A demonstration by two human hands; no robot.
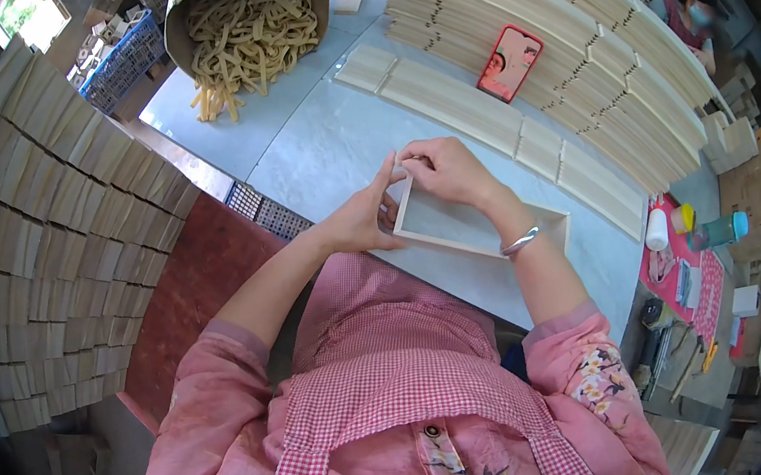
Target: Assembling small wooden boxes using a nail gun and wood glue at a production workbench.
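Observation:
A shallow rectangular wooden frame [457,244] of pale thin boards rests on the grey-blue tabletop, close to my body. My left hand [362,216] grips its left end, thumb toward the far corner and fingers on the near side. Curled tightly at that same far left corner is my right hand [451,170], its fingers pinching the frame's edge. Whether a small piece is also between those fingertips is hidden. The right forearm, with a silver bracelet [521,241], crosses over the frame and covers part of it.
Beyond the frame lies a row of flat pale boards [450,105]. A phone [509,63] leans on tall board stacks [553,17]. An open sack [251,30] spills pale strips at the far left. More wood stacks [47,231] stand left; a person [688,19] is far right.

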